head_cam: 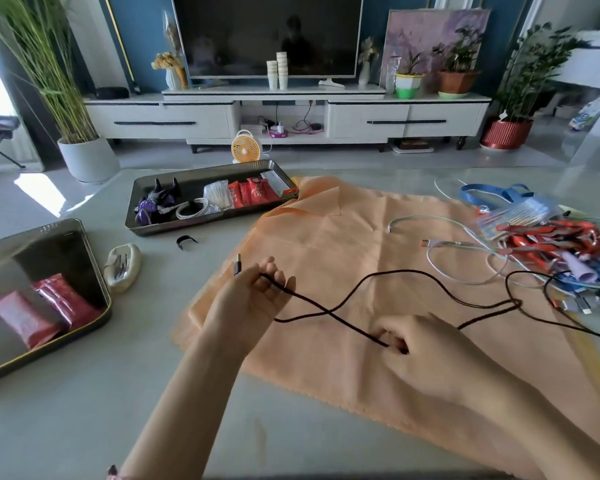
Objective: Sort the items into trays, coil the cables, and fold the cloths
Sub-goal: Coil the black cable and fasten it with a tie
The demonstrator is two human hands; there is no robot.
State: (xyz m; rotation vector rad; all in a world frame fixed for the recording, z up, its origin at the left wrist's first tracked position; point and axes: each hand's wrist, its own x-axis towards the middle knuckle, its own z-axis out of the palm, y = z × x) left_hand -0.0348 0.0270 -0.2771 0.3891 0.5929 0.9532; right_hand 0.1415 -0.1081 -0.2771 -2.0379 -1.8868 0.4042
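Observation:
A black cable (pixel 409 271) loops across the orange cloth (pixel 343 237) spread over the table. My left hand (pixel 257 296) holds the cable's plug end, with the plug sticking up past the thumb. My right hand (pixel 416 344) pinches the cable lower down, above the cloth. The cable's far end runs into a heap of cables and red packets (pixel 548 251) at the right. A white cable (pixel 465 251) lies on the cloth beside that heap.
A metal tray (pixel 146 230) at the back holds purple clips, a coiled white cable and red packets. A second tray (pixel 94 327) at the left holds red packets. A white coiled item (pixel 123 268) and a black clip (pixel 186 241) lie between them.

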